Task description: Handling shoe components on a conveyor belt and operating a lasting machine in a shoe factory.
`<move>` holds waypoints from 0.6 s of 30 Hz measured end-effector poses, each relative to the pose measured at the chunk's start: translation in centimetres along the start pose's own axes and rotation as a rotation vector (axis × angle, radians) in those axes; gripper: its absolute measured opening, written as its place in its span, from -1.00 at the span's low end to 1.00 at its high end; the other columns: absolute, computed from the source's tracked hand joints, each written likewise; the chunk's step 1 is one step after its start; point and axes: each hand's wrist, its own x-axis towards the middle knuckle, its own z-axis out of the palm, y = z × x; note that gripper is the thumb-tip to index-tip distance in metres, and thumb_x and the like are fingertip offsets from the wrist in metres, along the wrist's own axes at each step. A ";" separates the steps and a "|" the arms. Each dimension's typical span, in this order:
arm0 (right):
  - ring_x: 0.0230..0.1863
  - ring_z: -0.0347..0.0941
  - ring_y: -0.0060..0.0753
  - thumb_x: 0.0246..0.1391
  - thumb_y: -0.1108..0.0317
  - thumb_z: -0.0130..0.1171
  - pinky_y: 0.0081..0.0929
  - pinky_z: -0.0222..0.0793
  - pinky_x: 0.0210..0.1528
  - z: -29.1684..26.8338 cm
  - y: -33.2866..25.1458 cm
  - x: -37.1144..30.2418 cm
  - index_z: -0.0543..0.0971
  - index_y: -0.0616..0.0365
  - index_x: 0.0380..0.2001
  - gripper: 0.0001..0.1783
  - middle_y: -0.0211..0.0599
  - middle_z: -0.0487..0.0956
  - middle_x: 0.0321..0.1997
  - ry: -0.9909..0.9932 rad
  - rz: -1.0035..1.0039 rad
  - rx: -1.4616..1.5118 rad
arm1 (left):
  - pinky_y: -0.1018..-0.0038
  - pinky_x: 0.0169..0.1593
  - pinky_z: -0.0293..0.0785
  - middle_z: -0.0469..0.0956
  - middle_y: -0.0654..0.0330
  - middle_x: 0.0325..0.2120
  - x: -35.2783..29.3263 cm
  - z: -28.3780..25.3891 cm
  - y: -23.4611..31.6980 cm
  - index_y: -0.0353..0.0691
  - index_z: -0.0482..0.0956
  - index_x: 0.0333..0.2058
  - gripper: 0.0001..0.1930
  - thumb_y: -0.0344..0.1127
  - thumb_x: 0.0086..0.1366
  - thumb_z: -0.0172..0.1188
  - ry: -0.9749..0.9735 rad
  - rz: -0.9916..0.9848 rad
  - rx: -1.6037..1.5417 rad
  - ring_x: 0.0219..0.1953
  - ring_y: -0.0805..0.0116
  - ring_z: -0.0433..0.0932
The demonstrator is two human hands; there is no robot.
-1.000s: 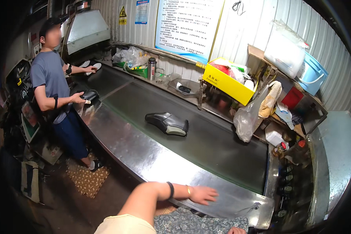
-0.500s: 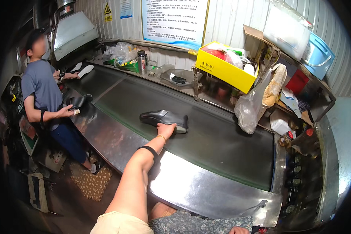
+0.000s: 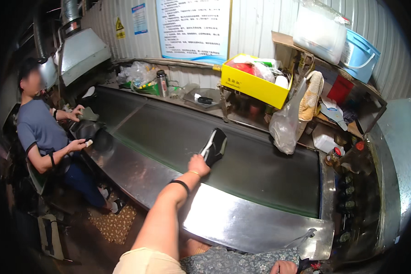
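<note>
My left hand (image 3: 198,165) reaches out over the dark conveyor belt (image 3: 265,178), its fingers closed around a black shoe (image 3: 216,145). The shoe is tilted up on end, with a pale strip along one side and a grey-green patch showing. At the lower edge, my right hand (image 3: 284,267) is partly cut off beside the floral apron (image 3: 242,262). Its fingers look curled; whatever they hold, if anything, is hidden.
At the left a co-worker (image 3: 41,118) handles dark shoe parts by the belt. Polished metal edging (image 3: 223,210) borders the near side. Along the back stand a flask (image 3: 162,83), a shallow tray (image 3: 205,98), a yellow box (image 3: 253,82) and a hanging plastic bag (image 3: 285,130).
My left hand has lifted and turned the shoe from lying lengthwise on the belt to a tilted, end-up position. The co-worker's far hand has drawn back from the white sole and holds a grey-green piece.
</note>
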 end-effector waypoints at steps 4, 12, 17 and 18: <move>-0.30 0.49 -0.09 0.01 0.38 0.16 -0.21 0.35 -0.24 -0.8 1.4 -1.4 0.60 0.12 -0.51 -0.90 -0.24 0.61 -0.40 -0.081 0.009 -0.067 | 0.37 -0.03 0.52 0.63 -0.05 -0.31 -2.9 -6.9 3.7 -0.43 0.62 -0.24 -0.53 -0.15 -0.06 0.32 -0.535 -0.158 -0.568 -0.16 0.16 0.61; 0.15 0.33 -0.23 0.18 0.49 0.13 -0.35 0.30 0.15 -3.7 5.0 -0.1 0.12 0.23 0.34 -0.30 -0.06 0.32 0.27 -0.014 0.635 0.928 | 0.33 0.02 0.57 0.61 -0.03 -0.15 -25.4 -2.1 2.2 -0.48 0.48 -0.03 -0.58 -0.36 0.14 0.15 -1.759 -0.106 -2.073 -0.15 0.18 0.64; 0.11 0.41 0.19 0.26 0.27 -0.23 -0.07 0.40 0.13 -14.6 0.6 5.3 0.30 0.51 0.17 -0.45 0.28 0.40 0.18 0.415 -0.053 0.760 | 0.45 -0.07 0.55 0.63 0.16 -0.13 -40.0 -4.2 11.5 -0.20 0.53 0.01 -0.53 0.06 0.36 0.01 -2.338 -0.290 -1.876 -0.17 0.40 0.62; 0.05 0.46 0.15 0.25 0.30 -0.24 -0.12 0.42 0.12 -15.8 2.3 4.4 0.41 0.62 0.02 -0.48 0.26 0.47 0.10 0.496 -0.085 0.712 | 0.49 -0.12 0.55 0.64 0.21 -0.16 -41.1 -7.3 13.0 -0.14 0.56 -0.02 -0.50 0.15 0.38 -0.03 -2.178 -0.211 -1.715 -0.21 0.46 0.62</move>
